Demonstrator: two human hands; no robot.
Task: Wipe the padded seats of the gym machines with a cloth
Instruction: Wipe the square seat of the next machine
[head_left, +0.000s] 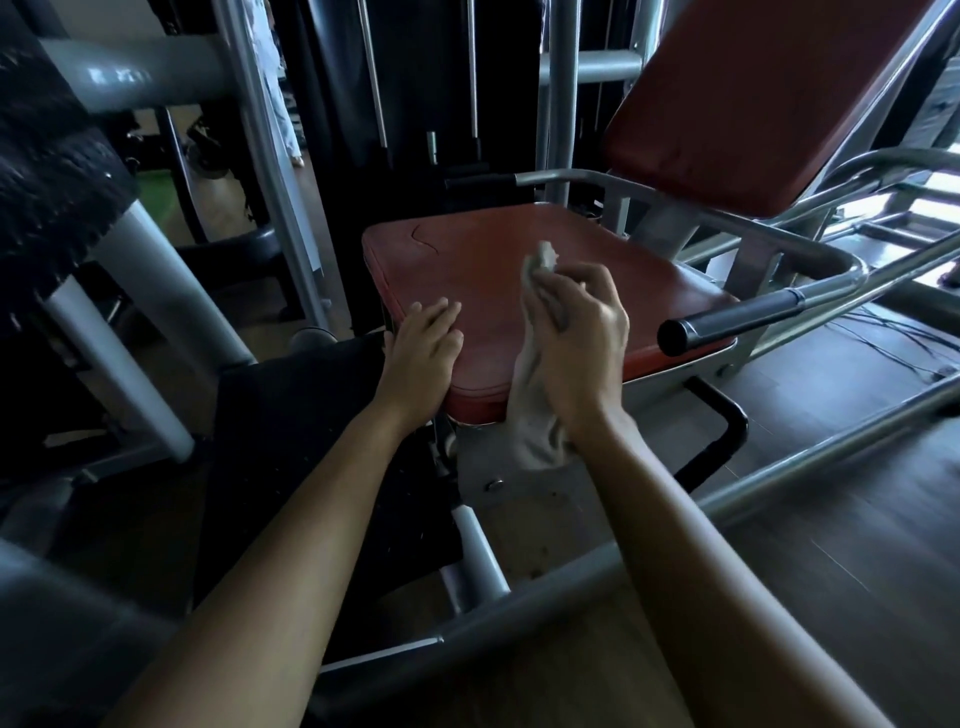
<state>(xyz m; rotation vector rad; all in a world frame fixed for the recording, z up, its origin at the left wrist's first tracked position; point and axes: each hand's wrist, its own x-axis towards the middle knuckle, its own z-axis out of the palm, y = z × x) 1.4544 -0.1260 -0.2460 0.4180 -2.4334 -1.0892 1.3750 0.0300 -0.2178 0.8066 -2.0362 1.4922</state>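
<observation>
Your left grip (423, 353) lies flat with fingers straight on the near left edge of the red padded seat (493, 244) at the centre of the frame. Your right grip (576, 338) is clamped on the grey cloth (535, 421) over the seat's front. The cloth's tail hangs below the seat edge. The red backrest (753, 93) tilts at upper right.

Red padded seat (467, 260) with left hand (423, 353) flat on its near edge
</observation>
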